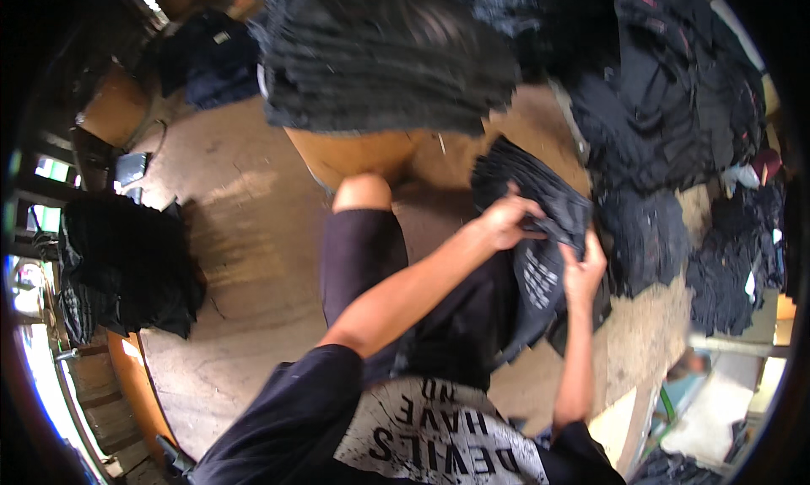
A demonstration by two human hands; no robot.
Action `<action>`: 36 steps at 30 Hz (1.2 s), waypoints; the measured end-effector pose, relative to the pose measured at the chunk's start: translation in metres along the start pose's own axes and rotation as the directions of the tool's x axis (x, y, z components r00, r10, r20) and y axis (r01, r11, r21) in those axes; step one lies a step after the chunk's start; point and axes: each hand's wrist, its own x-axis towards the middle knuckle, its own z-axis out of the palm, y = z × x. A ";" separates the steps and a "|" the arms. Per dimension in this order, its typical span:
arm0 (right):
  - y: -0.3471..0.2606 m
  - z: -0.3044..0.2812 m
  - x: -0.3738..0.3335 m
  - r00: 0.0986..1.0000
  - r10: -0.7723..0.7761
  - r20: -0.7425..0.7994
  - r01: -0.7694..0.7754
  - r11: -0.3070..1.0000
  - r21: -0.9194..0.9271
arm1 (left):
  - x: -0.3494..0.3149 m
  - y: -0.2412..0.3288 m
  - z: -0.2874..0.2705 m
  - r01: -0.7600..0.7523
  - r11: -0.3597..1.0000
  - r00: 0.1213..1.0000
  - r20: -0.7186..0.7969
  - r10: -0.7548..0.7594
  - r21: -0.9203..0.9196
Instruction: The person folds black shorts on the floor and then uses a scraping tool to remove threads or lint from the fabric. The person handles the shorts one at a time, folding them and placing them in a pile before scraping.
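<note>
My left hand [504, 221] grips the top edge of a small stack of black folded garments [530, 190] held over my lap. My right hand [584, 270] pinches the lower right side of the same stack, where one black garment with white print [538, 278] hangs down. Both hands are closed on the cloth. My knee in black shorts [363, 240] sits just left of the hands. A tall stack of dark folded garments [380, 63] rests on an orange-brown stand [354, 156] right in front of me.
Heaps of dark clothes [666, 105] cover the right side, with a smaller heap [734, 266] lower right. Another dark pile [126, 266] lies on the left by a wooden bench [139, 384]. Between them shows bare concrete floor [245, 232].
</note>
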 end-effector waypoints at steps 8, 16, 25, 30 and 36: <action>-0.161 -0.115 0.193 0.880 -0.464 -0.098 0.365 0.795 -0.484 | 0.051 0.137 0.219 -0.309 0.929 0.915 0.331 0.232 0.203; -0.323 -0.001 0.278 0.377 -0.901 -0.212 0.750 0.432 -0.502 | -0.112 0.366 0.246 -0.794 0.465 0.603 0.606 0.518 0.392; -0.361 0.262 0.192 0.578 -0.754 0.311 0.816 0.532 -0.228 | -0.321 0.437 0.039 0.299 -0.310 0.244 0.242 0.939 0.903; -0.356 0.284 0.195 0.543 -0.830 0.131 0.825 0.497 -0.268 | -0.275 0.447 0.078 0.188 -0.729 0.104 0.725 0.681 0.658; -0.349 0.280 0.195 0.613 -0.769 0.182 0.789 0.586 -0.183 | -0.225 0.466 0.049 0.437 -0.765 0.590 0.491 0.641 0.473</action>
